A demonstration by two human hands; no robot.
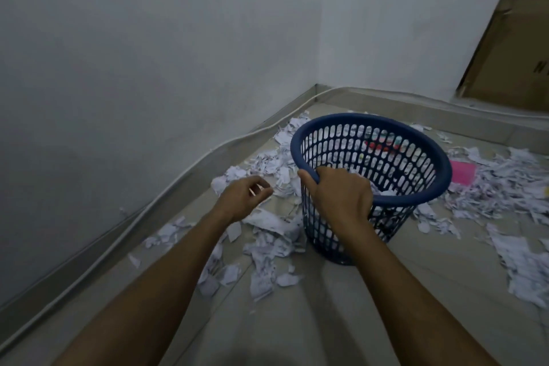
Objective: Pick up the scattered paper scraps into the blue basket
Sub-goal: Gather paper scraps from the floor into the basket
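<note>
A dark blue slotted plastic basket (416, 163) stands on the tiled floor, tilted a little toward me, with white scraps and some red and coloured bits inside. My right hand (341, 190) grips its near rim, thumb outside and fingers hooked inside. Torn white paper scraps (267, 235) lie scattered on the floor left of the basket and under my left arm. More scraps (505, 184) are heaped to the right of the basket. My left hand (245, 197) hovers above the left scraps with fingers loosely curled, holding nothing that I can see.
A pink sheet (462, 172) lies among the scraps right of the basket. White walls meet in a corner behind it, with a cable (178, 178) along the skirting. A brown cardboard panel (511, 38) leans at the far right.
</note>
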